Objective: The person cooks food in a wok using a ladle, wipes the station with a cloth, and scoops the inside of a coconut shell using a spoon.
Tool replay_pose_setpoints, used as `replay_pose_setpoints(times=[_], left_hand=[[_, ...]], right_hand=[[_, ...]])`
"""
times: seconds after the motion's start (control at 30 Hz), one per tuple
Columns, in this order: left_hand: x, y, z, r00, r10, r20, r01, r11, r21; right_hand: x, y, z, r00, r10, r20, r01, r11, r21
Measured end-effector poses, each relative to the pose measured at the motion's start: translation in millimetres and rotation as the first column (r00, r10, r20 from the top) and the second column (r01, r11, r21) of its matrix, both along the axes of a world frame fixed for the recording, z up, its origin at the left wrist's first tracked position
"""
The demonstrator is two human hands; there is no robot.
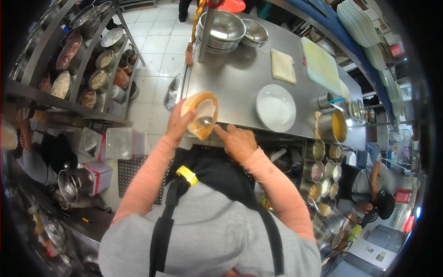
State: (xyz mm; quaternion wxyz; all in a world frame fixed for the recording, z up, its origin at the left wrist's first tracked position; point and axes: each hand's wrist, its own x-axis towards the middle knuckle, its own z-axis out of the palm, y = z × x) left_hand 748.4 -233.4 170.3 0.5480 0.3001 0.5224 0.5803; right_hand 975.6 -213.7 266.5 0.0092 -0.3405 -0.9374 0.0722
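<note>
Close by right fingers [222,134], white plate [276,107]

At the bench's [244,74] near edge, a hollow brown-rimmed shell [207,107] is hiding several fingers of the left hand [179,121], and the handle of its spoon [204,121] is lying out of clear sight near the right hand [240,144]. Along the bench's left edge, a post [208,39] is covering part of the stacked bowls [227,27]; beyond, the picture's top edge is cropping a red container [233,5] and a person's legs [184,8].

Plate [276,108] on counter [244,99], cloth [283,66] behind
</note>
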Motion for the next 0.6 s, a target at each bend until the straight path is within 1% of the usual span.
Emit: replay_pose_setpoints(times=[0.13, 0.2, 0.3, 0.33, 0.4, 0.47, 0.5, 0.57, 0.6], left_hand=[[-0.1, 1.3, -2.4, 0.999, 0.005, -0.035, -0.005, 1.000, 0.004], [0.1, 0.0, -5.3, 0.999, 0.011, -0.052, -0.011, 1.000, 0.007], [1.2, -0.2, -10.7, 0.997, 0.038, -0.066, -0.038, 0.999, 0.009], [2.1, -0.2, -11.3, 0.997, 0.053, -0.065, -0.052, 0.999, 0.012], [3.3, 1.4, -11.1, 0.996, 0.071, -0.059, -0.071, 0.997, 0.012], [4.5, 1.8, -8.0, 0.995, 0.080, -0.054, -0.080, 0.997, 0.002], [4.1, 2.0, -0.7, 0.995, 0.062, -0.076, -0.063, 0.998, -0.012], [4.2, 6.5, 16.5, 0.993, 0.012, -0.119, -0.016, 0.999, -0.040], [4.1, 9.7, 10.3, 0.988, 0.000, -0.152, -0.008, 0.999, -0.051]], right_hand=[[3.0, -2.8, 7.4, 0.999, -0.005, 0.042, 0.005, 1.000, -0.004], [12.7, -10.1, 24.7, 0.997, -0.003, 0.076, 0.003, 1.000, 0.002], [34.1, -15.0, 53.4, 0.994, -0.067, 0.083, 0.066, 0.998, 0.015], [40.9, -15.3, 57.0, 0.989, -0.144, 0.046, 0.141, 0.988, 0.066], [60.3, -9.9, 55.0, 0.969, -0.231, -0.084, 0.238, 0.968, 0.082], [82.7, -1.7, 34.0, 0.956, -0.286, -0.060, 0.291, 0.951, 0.109], [82.5, -1.2, 33.6, 0.947, -0.318, -0.051, 0.322, 0.939, 0.122], [72.1, 0.7, 30.4, 0.961, -0.260, -0.091, 0.268, 0.958, 0.098], [61.0, 0.8, 30.6, 0.965, -0.238, -0.112, 0.248, 0.965, 0.086]])
